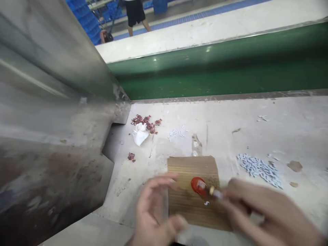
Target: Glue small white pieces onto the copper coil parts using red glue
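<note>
A piece of corrugated cardboard (pixel 191 213) lies on the worktop, and a glossy red round piece (pixel 196 184) rests on it. My right hand (pixel 258 208) pinches a small, slim piece (pixel 212 190) between thumb and fingertips. It shows pale, gold and dark sections, but motion smears its shape. Its far end reaches over the edge of the red piece; I cannot tell whether they touch. One tiny pale curved part (pixel 206 203) lies on the cardboard just below. At the cardboard's left edge, my left hand (pixel 156 208) is open, its fingers curved and thumb apart, holding nothing.
Pale blue small parts (pixel 260 169) lie heaped at right, with a smaller scatter (pixel 176 132) farther back. Dark red pieces (pixel 146 121) surround a white crumpled bundle (pixel 140 134). A metal housing (pixel 64 119) stands left. Behind runs a green belt (pixel 217 71); a person (pixel 135 13) stands beyond.
</note>
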A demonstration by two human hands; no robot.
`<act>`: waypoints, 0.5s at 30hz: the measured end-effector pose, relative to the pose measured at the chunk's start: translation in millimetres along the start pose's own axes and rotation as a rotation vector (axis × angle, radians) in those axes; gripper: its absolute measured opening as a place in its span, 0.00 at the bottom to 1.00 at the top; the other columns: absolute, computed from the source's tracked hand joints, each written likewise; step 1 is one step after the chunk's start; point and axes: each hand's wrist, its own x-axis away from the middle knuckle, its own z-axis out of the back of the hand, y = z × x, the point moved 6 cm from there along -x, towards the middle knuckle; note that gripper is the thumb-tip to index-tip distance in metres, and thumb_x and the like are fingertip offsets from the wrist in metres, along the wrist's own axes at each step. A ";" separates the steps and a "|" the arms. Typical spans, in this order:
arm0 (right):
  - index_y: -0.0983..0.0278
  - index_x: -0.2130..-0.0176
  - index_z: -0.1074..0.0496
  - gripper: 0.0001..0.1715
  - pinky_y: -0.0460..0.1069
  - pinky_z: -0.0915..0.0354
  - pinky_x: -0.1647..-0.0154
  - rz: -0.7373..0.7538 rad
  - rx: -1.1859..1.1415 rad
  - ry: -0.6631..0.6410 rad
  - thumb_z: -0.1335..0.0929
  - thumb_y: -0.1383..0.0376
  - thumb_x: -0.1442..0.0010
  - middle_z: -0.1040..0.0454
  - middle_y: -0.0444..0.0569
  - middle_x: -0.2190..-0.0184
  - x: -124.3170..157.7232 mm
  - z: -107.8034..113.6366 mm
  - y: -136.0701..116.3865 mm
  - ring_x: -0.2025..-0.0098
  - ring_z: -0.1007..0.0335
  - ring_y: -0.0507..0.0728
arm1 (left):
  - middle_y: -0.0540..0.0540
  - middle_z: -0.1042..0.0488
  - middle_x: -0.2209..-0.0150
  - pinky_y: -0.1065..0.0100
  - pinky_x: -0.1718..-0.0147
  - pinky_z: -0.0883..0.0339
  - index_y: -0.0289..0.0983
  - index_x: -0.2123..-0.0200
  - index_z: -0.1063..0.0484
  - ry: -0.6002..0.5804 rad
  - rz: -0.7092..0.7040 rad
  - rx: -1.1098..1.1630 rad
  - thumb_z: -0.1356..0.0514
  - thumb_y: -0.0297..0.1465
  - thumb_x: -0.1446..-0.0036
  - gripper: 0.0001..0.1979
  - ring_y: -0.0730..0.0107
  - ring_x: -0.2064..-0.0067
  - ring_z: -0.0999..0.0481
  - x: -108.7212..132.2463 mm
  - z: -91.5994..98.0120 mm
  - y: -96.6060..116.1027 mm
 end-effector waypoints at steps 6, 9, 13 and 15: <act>0.64 0.49 0.23 0.14 0.57 0.23 0.55 -0.450 0.693 0.050 0.29 0.57 0.27 0.19 0.50 0.53 -130.6 104.6 138.6 0.57 0.20 0.58 | 0.32 0.27 0.38 0.38 0.40 0.33 0.39 0.43 0.22 0.200 0.077 -0.661 0.32 0.42 0.40 0.24 0.39 0.44 0.23 -50.9 92.2 -33.8; 0.64 0.41 0.26 0.19 0.62 0.24 0.47 -0.566 0.844 0.039 0.29 0.59 0.26 0.23 0.54 0.42 -167.4 137.1 175.0 0.47 0.22 0.62 | 0.36 0.18 0.49 0.42 0.40 0.32 0.40 0.55 0.17 0.162 0.092 -0.758 0.34 0.46 0.43 0.19 0.39 0.47 0.20 -64.1 94.2 -38.8; 0.63 0.40 0.26 0.21 0.62 0.23 0.47 -0.597 0.896 -0.036 0.28 0.58 0.28 0.23 0.54 0.42 -171.7 147.0 196.7 0.47 0.22 0.63 | 0.41 0.16 0.63 0.46 0.56 0.25 0.42 0.60 0.16 0.158 0.179 -0.816 0.35 0.51 0.50 0.23 0.48 0.65 0.19 -69.5 103.8 -45.6; 0.63 0.40 0.26 0.20 0.62 0.23 0.47 -0.597 0.883 -0.040 0.28 0.58 0.28 0.23 0.54 0.42 -155.7 151.4 195.1 0.47 0.22 0.63 | 0.45 0.15 0.65 0.54 0.66 0.22 0.44 0.59 0.14 0.079 0.212 -0.845 0.34 0.57 0.54 0.28 0.52 0.69 0.19 -72.0 110.2 -51.0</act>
